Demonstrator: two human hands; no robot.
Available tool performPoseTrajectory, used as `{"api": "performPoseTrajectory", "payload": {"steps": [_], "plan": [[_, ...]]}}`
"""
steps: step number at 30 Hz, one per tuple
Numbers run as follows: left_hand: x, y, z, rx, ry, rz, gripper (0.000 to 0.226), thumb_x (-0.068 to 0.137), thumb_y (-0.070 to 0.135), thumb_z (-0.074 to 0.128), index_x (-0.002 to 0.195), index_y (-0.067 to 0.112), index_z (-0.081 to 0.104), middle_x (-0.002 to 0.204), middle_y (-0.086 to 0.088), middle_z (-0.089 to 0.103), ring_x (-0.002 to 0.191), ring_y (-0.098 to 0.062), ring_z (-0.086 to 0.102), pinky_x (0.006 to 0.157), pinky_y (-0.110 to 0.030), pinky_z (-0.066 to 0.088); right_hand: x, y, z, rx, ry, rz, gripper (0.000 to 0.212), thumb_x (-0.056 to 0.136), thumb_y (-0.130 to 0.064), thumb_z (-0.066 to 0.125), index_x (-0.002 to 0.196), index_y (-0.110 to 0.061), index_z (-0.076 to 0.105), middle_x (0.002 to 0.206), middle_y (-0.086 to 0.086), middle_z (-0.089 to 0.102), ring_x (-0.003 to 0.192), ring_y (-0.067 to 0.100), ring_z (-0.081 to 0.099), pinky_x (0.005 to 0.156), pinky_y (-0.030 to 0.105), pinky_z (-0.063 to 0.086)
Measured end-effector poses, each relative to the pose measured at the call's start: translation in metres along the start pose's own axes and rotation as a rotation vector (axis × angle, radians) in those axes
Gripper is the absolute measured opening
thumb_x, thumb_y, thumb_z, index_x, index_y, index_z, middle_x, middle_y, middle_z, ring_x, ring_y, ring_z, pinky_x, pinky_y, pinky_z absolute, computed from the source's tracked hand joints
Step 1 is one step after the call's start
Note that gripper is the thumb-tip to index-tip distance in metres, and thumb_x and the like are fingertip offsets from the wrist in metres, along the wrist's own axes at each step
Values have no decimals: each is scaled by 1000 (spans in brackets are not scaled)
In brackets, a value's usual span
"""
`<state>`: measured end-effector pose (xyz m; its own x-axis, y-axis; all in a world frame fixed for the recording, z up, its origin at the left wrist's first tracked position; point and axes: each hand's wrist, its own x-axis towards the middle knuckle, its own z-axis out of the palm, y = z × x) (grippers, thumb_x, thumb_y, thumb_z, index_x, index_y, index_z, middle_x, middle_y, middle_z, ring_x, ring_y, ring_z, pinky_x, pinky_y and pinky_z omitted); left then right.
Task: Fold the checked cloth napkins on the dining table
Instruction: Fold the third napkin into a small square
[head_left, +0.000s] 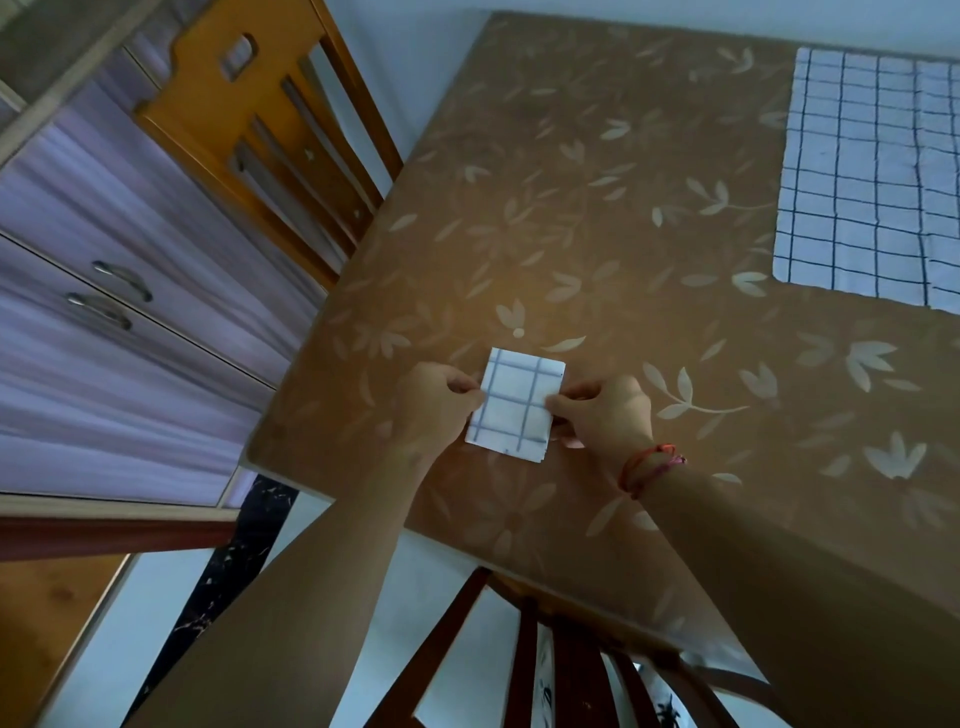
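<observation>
A small folded checked napkin (514, 402), white with grey-blue lines, sits near the front edge of the dining table (597, 218). My left hand (434, 402) pinches its left edge. My right hand (605, 410), with a red thread band at the wrist, pinches its right edge. A second checked napkin (862, 176), white with dark blue lines, lies spread flat at the table's far right and runs out of the frame.
The table wears a brown cloth with pale leaf prints. An orange wooden chair (275, 135) stands at its left side and a dark wooden chair (545, 660) at the near edge below my arms. Purple cabinet drawers (114, 291) fill the left.
</observation>
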<state>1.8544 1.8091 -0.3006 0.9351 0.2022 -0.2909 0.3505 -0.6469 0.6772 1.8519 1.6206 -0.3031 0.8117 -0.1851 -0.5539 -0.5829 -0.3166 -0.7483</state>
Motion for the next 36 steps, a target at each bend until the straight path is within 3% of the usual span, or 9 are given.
{"api": "performPoseTrajectory", "payload": {"steps": [6,16,21,26,28,31,34,36], "plan": [[-3,2,1,86,33,69,12,82,15,72,92,11,77,86,1,73,72,-5,60,62,-13,43,1,5,2,-48,14,-51,11,83,-10,73,73,-14,71,58,6,72,56,20,72,59,34,62],[-4,0,5,131,49,90,11,84,14,71,92,10,76,86,1,73,72,-5,59,56,-6,36,0,6,4,-67,14,-85,6,84,-9,71,78,-10,71,61,8,72,52,18,71,54,31,60],[-6,1,4,127,51,100,11,84,12,70,93,9,76,86,0,73,71,-4,58,56,-6,37,-1,5,2,-40,6,-84,7,84,-8,72,79,-10,68,64,8,73,53,19,71,56,36,62],[-7,-4,4,122,56,170,14,85,11,67,96,10,75,88,0,73,75,-6,61,64,-15,48,-3,6,-1,-21,31,-109,6,82,-14,72,79,-13,67,58,3,71,53,18,70,58,37,61],[-7,-8,5,163,92,278,17,88,8,60,99,10,73,94,-1,70,84,-12,62,75,-26,53,-7,6,-5,-138,98,-195,8,83,-23,68,77,-18,65,57,-3,69,55,13,67,56,28,54],[-5,-11,9,313,93,473,28,94,5,50,118,4,65,120,-6,63,114,-20,57,100,-25,42,-13,6,-3,-400,156,-434,11,88,-31,60,89,-21,65,74,-8,65,70,12,61,60,28,47],[0,-22,22,533,17,634,40,97,6,48,136,3,51,146,-9,46,138,-22,38,110,-36,37,-17,9,19,-545,196,-817,28,90,-27,51,106,-11,68,100,7,61,86,25,59,69,40,52],[1,-31,28,632,-27,637,43,99,17,40,142,9,43,156,-3,32,146,-15,22,110,-35,33,-16,12,37,-614,178,-967,39,90,-23,45,118,-3,64,116,16,61,103,33,59,79,44,54]]}}
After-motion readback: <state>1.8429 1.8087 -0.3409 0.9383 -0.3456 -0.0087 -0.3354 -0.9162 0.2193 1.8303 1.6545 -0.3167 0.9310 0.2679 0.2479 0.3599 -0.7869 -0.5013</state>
